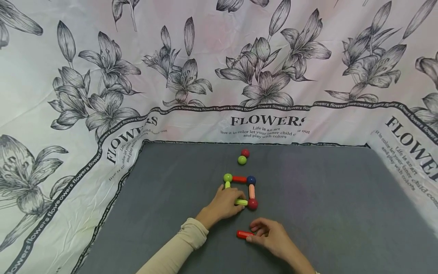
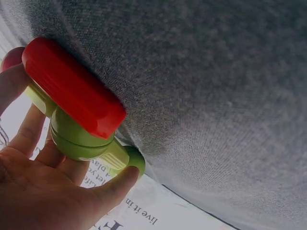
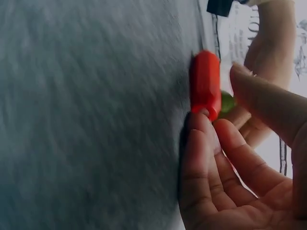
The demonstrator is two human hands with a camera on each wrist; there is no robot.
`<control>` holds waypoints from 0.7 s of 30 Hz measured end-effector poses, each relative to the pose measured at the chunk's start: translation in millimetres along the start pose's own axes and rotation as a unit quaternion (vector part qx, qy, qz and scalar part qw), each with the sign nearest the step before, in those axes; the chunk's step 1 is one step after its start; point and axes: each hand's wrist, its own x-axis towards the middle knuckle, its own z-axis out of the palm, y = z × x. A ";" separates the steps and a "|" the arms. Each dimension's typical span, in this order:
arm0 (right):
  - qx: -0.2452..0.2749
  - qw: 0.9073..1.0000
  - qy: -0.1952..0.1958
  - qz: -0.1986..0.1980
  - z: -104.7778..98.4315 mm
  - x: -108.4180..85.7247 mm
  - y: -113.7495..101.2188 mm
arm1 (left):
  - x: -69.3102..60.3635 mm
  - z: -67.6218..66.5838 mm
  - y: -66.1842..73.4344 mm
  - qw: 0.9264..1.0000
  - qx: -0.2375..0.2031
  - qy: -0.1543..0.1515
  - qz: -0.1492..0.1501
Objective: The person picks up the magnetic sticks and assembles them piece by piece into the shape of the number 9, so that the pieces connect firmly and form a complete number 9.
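Note:
A square of toy building rods and balls lies on the grey cloth: red rod [image 1: 239, 179], blue ball [image 1: 251, 180], orange rod [image 1: 251, 191], red ball [image 1: 252, 204], yellow-green rods [image 1: 241, 202] and green ball [image 1: 227, 177]. My left hand [image 1: 224, 202] grips its near-left corner. There, a green ball [image 2: 76, 136], hidden in the head view, shows among the fingers in the left wrist view. My right hand [image 1: 272, 236] holds a loose red rod [image 1: 243, 234] by its right end with the fingertips. In the right wrist view, that loose red rod [image 3: 206, 79] stays apart from one raised digit.
Behind the square, a red ball [image 1: 245, 153] and a green ball [image 1: 242, 160] sit close together. Grey cloth [image 1: 325, 198] covers the work surface. White flower-printed fabric [image 1: 191, 125] rises along its back and sides.

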 end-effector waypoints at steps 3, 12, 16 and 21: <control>-0.002 1.000 -0.010 -0.009 4.8 0.2 1.2 | 0.0 2.1 -0.4 1.000 0.001 0.002 0.002; -0.043 0.999 0.003 -0.030 12.8 0.2 -1.2 | -0.3 1.7 0.2 1.000 0.002 0.001 -0.001; -0.051 0.998 0.006 -0.033 13.9 1.1 -1.4 | -0.2 1.2 0.4 1.000 0.002 0.002 -0.002; -0.052 0.998 0.006 -0.032 15.0 1.5 -0.8 | 0.0 1.2 0.8 1.000 0.003 0.002 -0.001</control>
